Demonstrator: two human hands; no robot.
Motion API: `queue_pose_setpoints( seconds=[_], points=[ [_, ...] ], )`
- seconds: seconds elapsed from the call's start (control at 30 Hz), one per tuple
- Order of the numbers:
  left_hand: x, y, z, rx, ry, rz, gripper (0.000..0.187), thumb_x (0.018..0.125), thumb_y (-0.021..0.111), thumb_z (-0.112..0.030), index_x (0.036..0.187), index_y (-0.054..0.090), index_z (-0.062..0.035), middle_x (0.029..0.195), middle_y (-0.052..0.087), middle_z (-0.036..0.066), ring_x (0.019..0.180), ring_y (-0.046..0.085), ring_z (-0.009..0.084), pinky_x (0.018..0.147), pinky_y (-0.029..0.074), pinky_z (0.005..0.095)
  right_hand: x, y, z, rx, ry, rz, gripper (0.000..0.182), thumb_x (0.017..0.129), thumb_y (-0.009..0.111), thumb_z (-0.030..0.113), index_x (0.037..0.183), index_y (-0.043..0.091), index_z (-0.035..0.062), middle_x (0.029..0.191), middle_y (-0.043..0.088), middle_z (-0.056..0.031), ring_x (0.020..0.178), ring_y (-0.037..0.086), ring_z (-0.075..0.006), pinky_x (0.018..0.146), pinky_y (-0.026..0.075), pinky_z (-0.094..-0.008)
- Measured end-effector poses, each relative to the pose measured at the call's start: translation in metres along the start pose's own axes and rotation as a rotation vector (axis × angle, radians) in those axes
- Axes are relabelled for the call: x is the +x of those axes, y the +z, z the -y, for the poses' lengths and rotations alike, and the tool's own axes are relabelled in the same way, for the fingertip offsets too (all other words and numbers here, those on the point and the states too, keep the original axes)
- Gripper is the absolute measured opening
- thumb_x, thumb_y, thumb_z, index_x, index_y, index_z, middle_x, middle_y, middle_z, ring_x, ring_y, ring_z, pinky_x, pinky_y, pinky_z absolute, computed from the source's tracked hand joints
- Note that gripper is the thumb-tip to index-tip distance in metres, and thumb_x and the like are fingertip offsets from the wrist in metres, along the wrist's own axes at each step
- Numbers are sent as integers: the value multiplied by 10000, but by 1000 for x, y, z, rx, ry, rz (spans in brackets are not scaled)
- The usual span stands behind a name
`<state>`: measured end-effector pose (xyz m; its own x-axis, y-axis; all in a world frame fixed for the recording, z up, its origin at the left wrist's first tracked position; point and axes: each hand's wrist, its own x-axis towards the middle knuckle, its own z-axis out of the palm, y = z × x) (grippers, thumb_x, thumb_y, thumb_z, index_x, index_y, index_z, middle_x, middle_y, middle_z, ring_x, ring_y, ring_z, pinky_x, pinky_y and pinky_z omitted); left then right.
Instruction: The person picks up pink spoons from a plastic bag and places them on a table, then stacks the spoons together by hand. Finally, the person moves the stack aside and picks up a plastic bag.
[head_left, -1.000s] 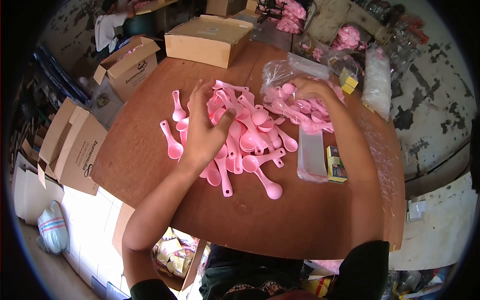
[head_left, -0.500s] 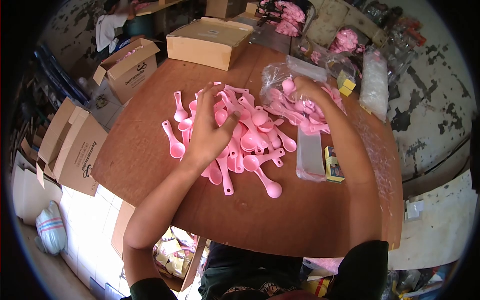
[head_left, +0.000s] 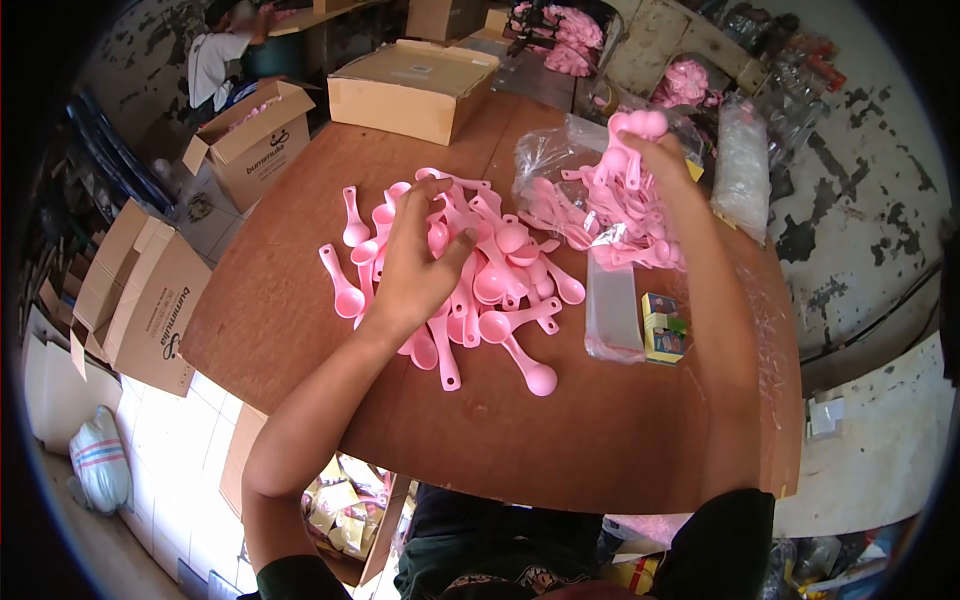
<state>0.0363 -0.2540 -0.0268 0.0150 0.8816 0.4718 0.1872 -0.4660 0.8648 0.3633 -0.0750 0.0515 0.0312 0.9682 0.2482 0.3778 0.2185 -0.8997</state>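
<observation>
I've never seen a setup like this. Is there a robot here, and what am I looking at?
There's no robot: these are a person's own bare hands. The camera is worn on that person's head, looking forward and down, so their arms reach up from the bottom of the picture.

On the brown table lies a loose pile of pink scoops. The left hand is spread over it; whether it touches is hard to tell. The right hand holds up at least one pink scoop above a clear plastic bag containing more. Nearer the person are flat clear plastic and a small box; a cardboard box sits at the far edge.
</observation>
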Motion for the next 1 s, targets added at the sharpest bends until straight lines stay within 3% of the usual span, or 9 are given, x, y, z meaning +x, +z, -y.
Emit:
queue_pose_setpoints(
  seconds=[0.07, 0.23, 0.4, 0.43, 0.47, 0.6, 0.77, 0.83, 1.0],
  points=[
    [-1, 1, -8, -37, -4, 13, 505, 871, 624, -98, 1322, 411, -15, 1380, 413, 203, 1313, 404, 303, 1080, 348, 404, -15, -2, 26, 303, -82, 4, 333, 812, 741, 142, 1079, 626, -21, 937, 677, -106, 789, 680, -179, 632, 559, -283],
    [-4, 8, -5, -204, 68, 113, 547, 924, 618, -190, 1373, 371, 0, 1387, 424, 179, 1307, 418, 275, 1086, 350, 397, -87, 36, 87, 299, 26, 195, 387, 808, 749, 149, 1127, 584, 4, 957, 658, -100, 802, 675, -189, 658, 566, -300],
    [-10, 10, -24, -564, -145, 345, 626, 958, 588, -315, 1409, 318, 26, 1326, 480, 137, 1247, 462, 204, 1058, 385, 368, -143, 90, 94, 338, 73, 642, 360, 822, 740, 140, 1124, 579, 29, 1032, 648, -67, 920, 645, -141, 764, 541, -276],
    [-10, 8, -26, -623, -205, 411, 617, 964, 579, -320, 1404, 324, 28, 1292, 505, 120, 1213, 481, 178, 1042, 400, 359, -147, 104, 88, 364, -33, 668, 354, 842, 717, 129, 1139, 551, 29, 1037, 637, -54, 923, 630, -114, 768, 525, -256],
    [-11, 4, -33, -484, -306, 419, 540, 981, 552, -313, 1358, 379, 31, 1170, 567, 87, 1067, 555, 128, 928, 482, 316, -154, 110, 87, 314, -50, 652, 300, 857, 690, 136, 1112, 579, 24, 1001, 637, -46, 904, 621, -107, 752, 519, -258],
    [-4, 7, -15, -433, -181, 351, 370, 1001, 517, -244, 1232, 473, 42, 1037, 616, 70, 895, 625, 110, 739, 549, 262, -153, 117, 81, 183, -4, 636, 243, 873, 650, 114, 1094, 609, 24, 944, 632, -13, 855, 599, -79, 722, 503, -252],
    [0, 2, -12, -241, -122, 165, 285, 986, 541, -195, 1134, 503, 46, 1005, 637, 93, 892, 650, 139, 747, 568, 285, -142, 111, 67, 264, -148, 530, 298, 880, 667, 147, 1137, 603, 13, 919, 641, -26, 827, 603, -75, 680, 498, -229],
    [2, 0, -12, -113, -95, 99, 242, 983, 541, -173, 1073, 508, 49, 987, 644, 104, 883, 666, 154, 756, 582, 290, -139, 98, 73, 251, -2, 530, 334, 887, 668, 148, 1176, 593, 0, 933, 645, -34, 840, 614, -90, 700, 510, -235],
    [6, -3, -3, -89, -13, 10, 187, 956, 589, -132, 914, 498, 25, 926, 644, 108, 861, 690, 173, 684, 564, 237, -132, 92, 67, 391, 70, 643, 378, 875, 700, 162, 1190, 590, -16, 909, 649, -48, 844, 622, -113, 742, 519, -256]
  ],
)
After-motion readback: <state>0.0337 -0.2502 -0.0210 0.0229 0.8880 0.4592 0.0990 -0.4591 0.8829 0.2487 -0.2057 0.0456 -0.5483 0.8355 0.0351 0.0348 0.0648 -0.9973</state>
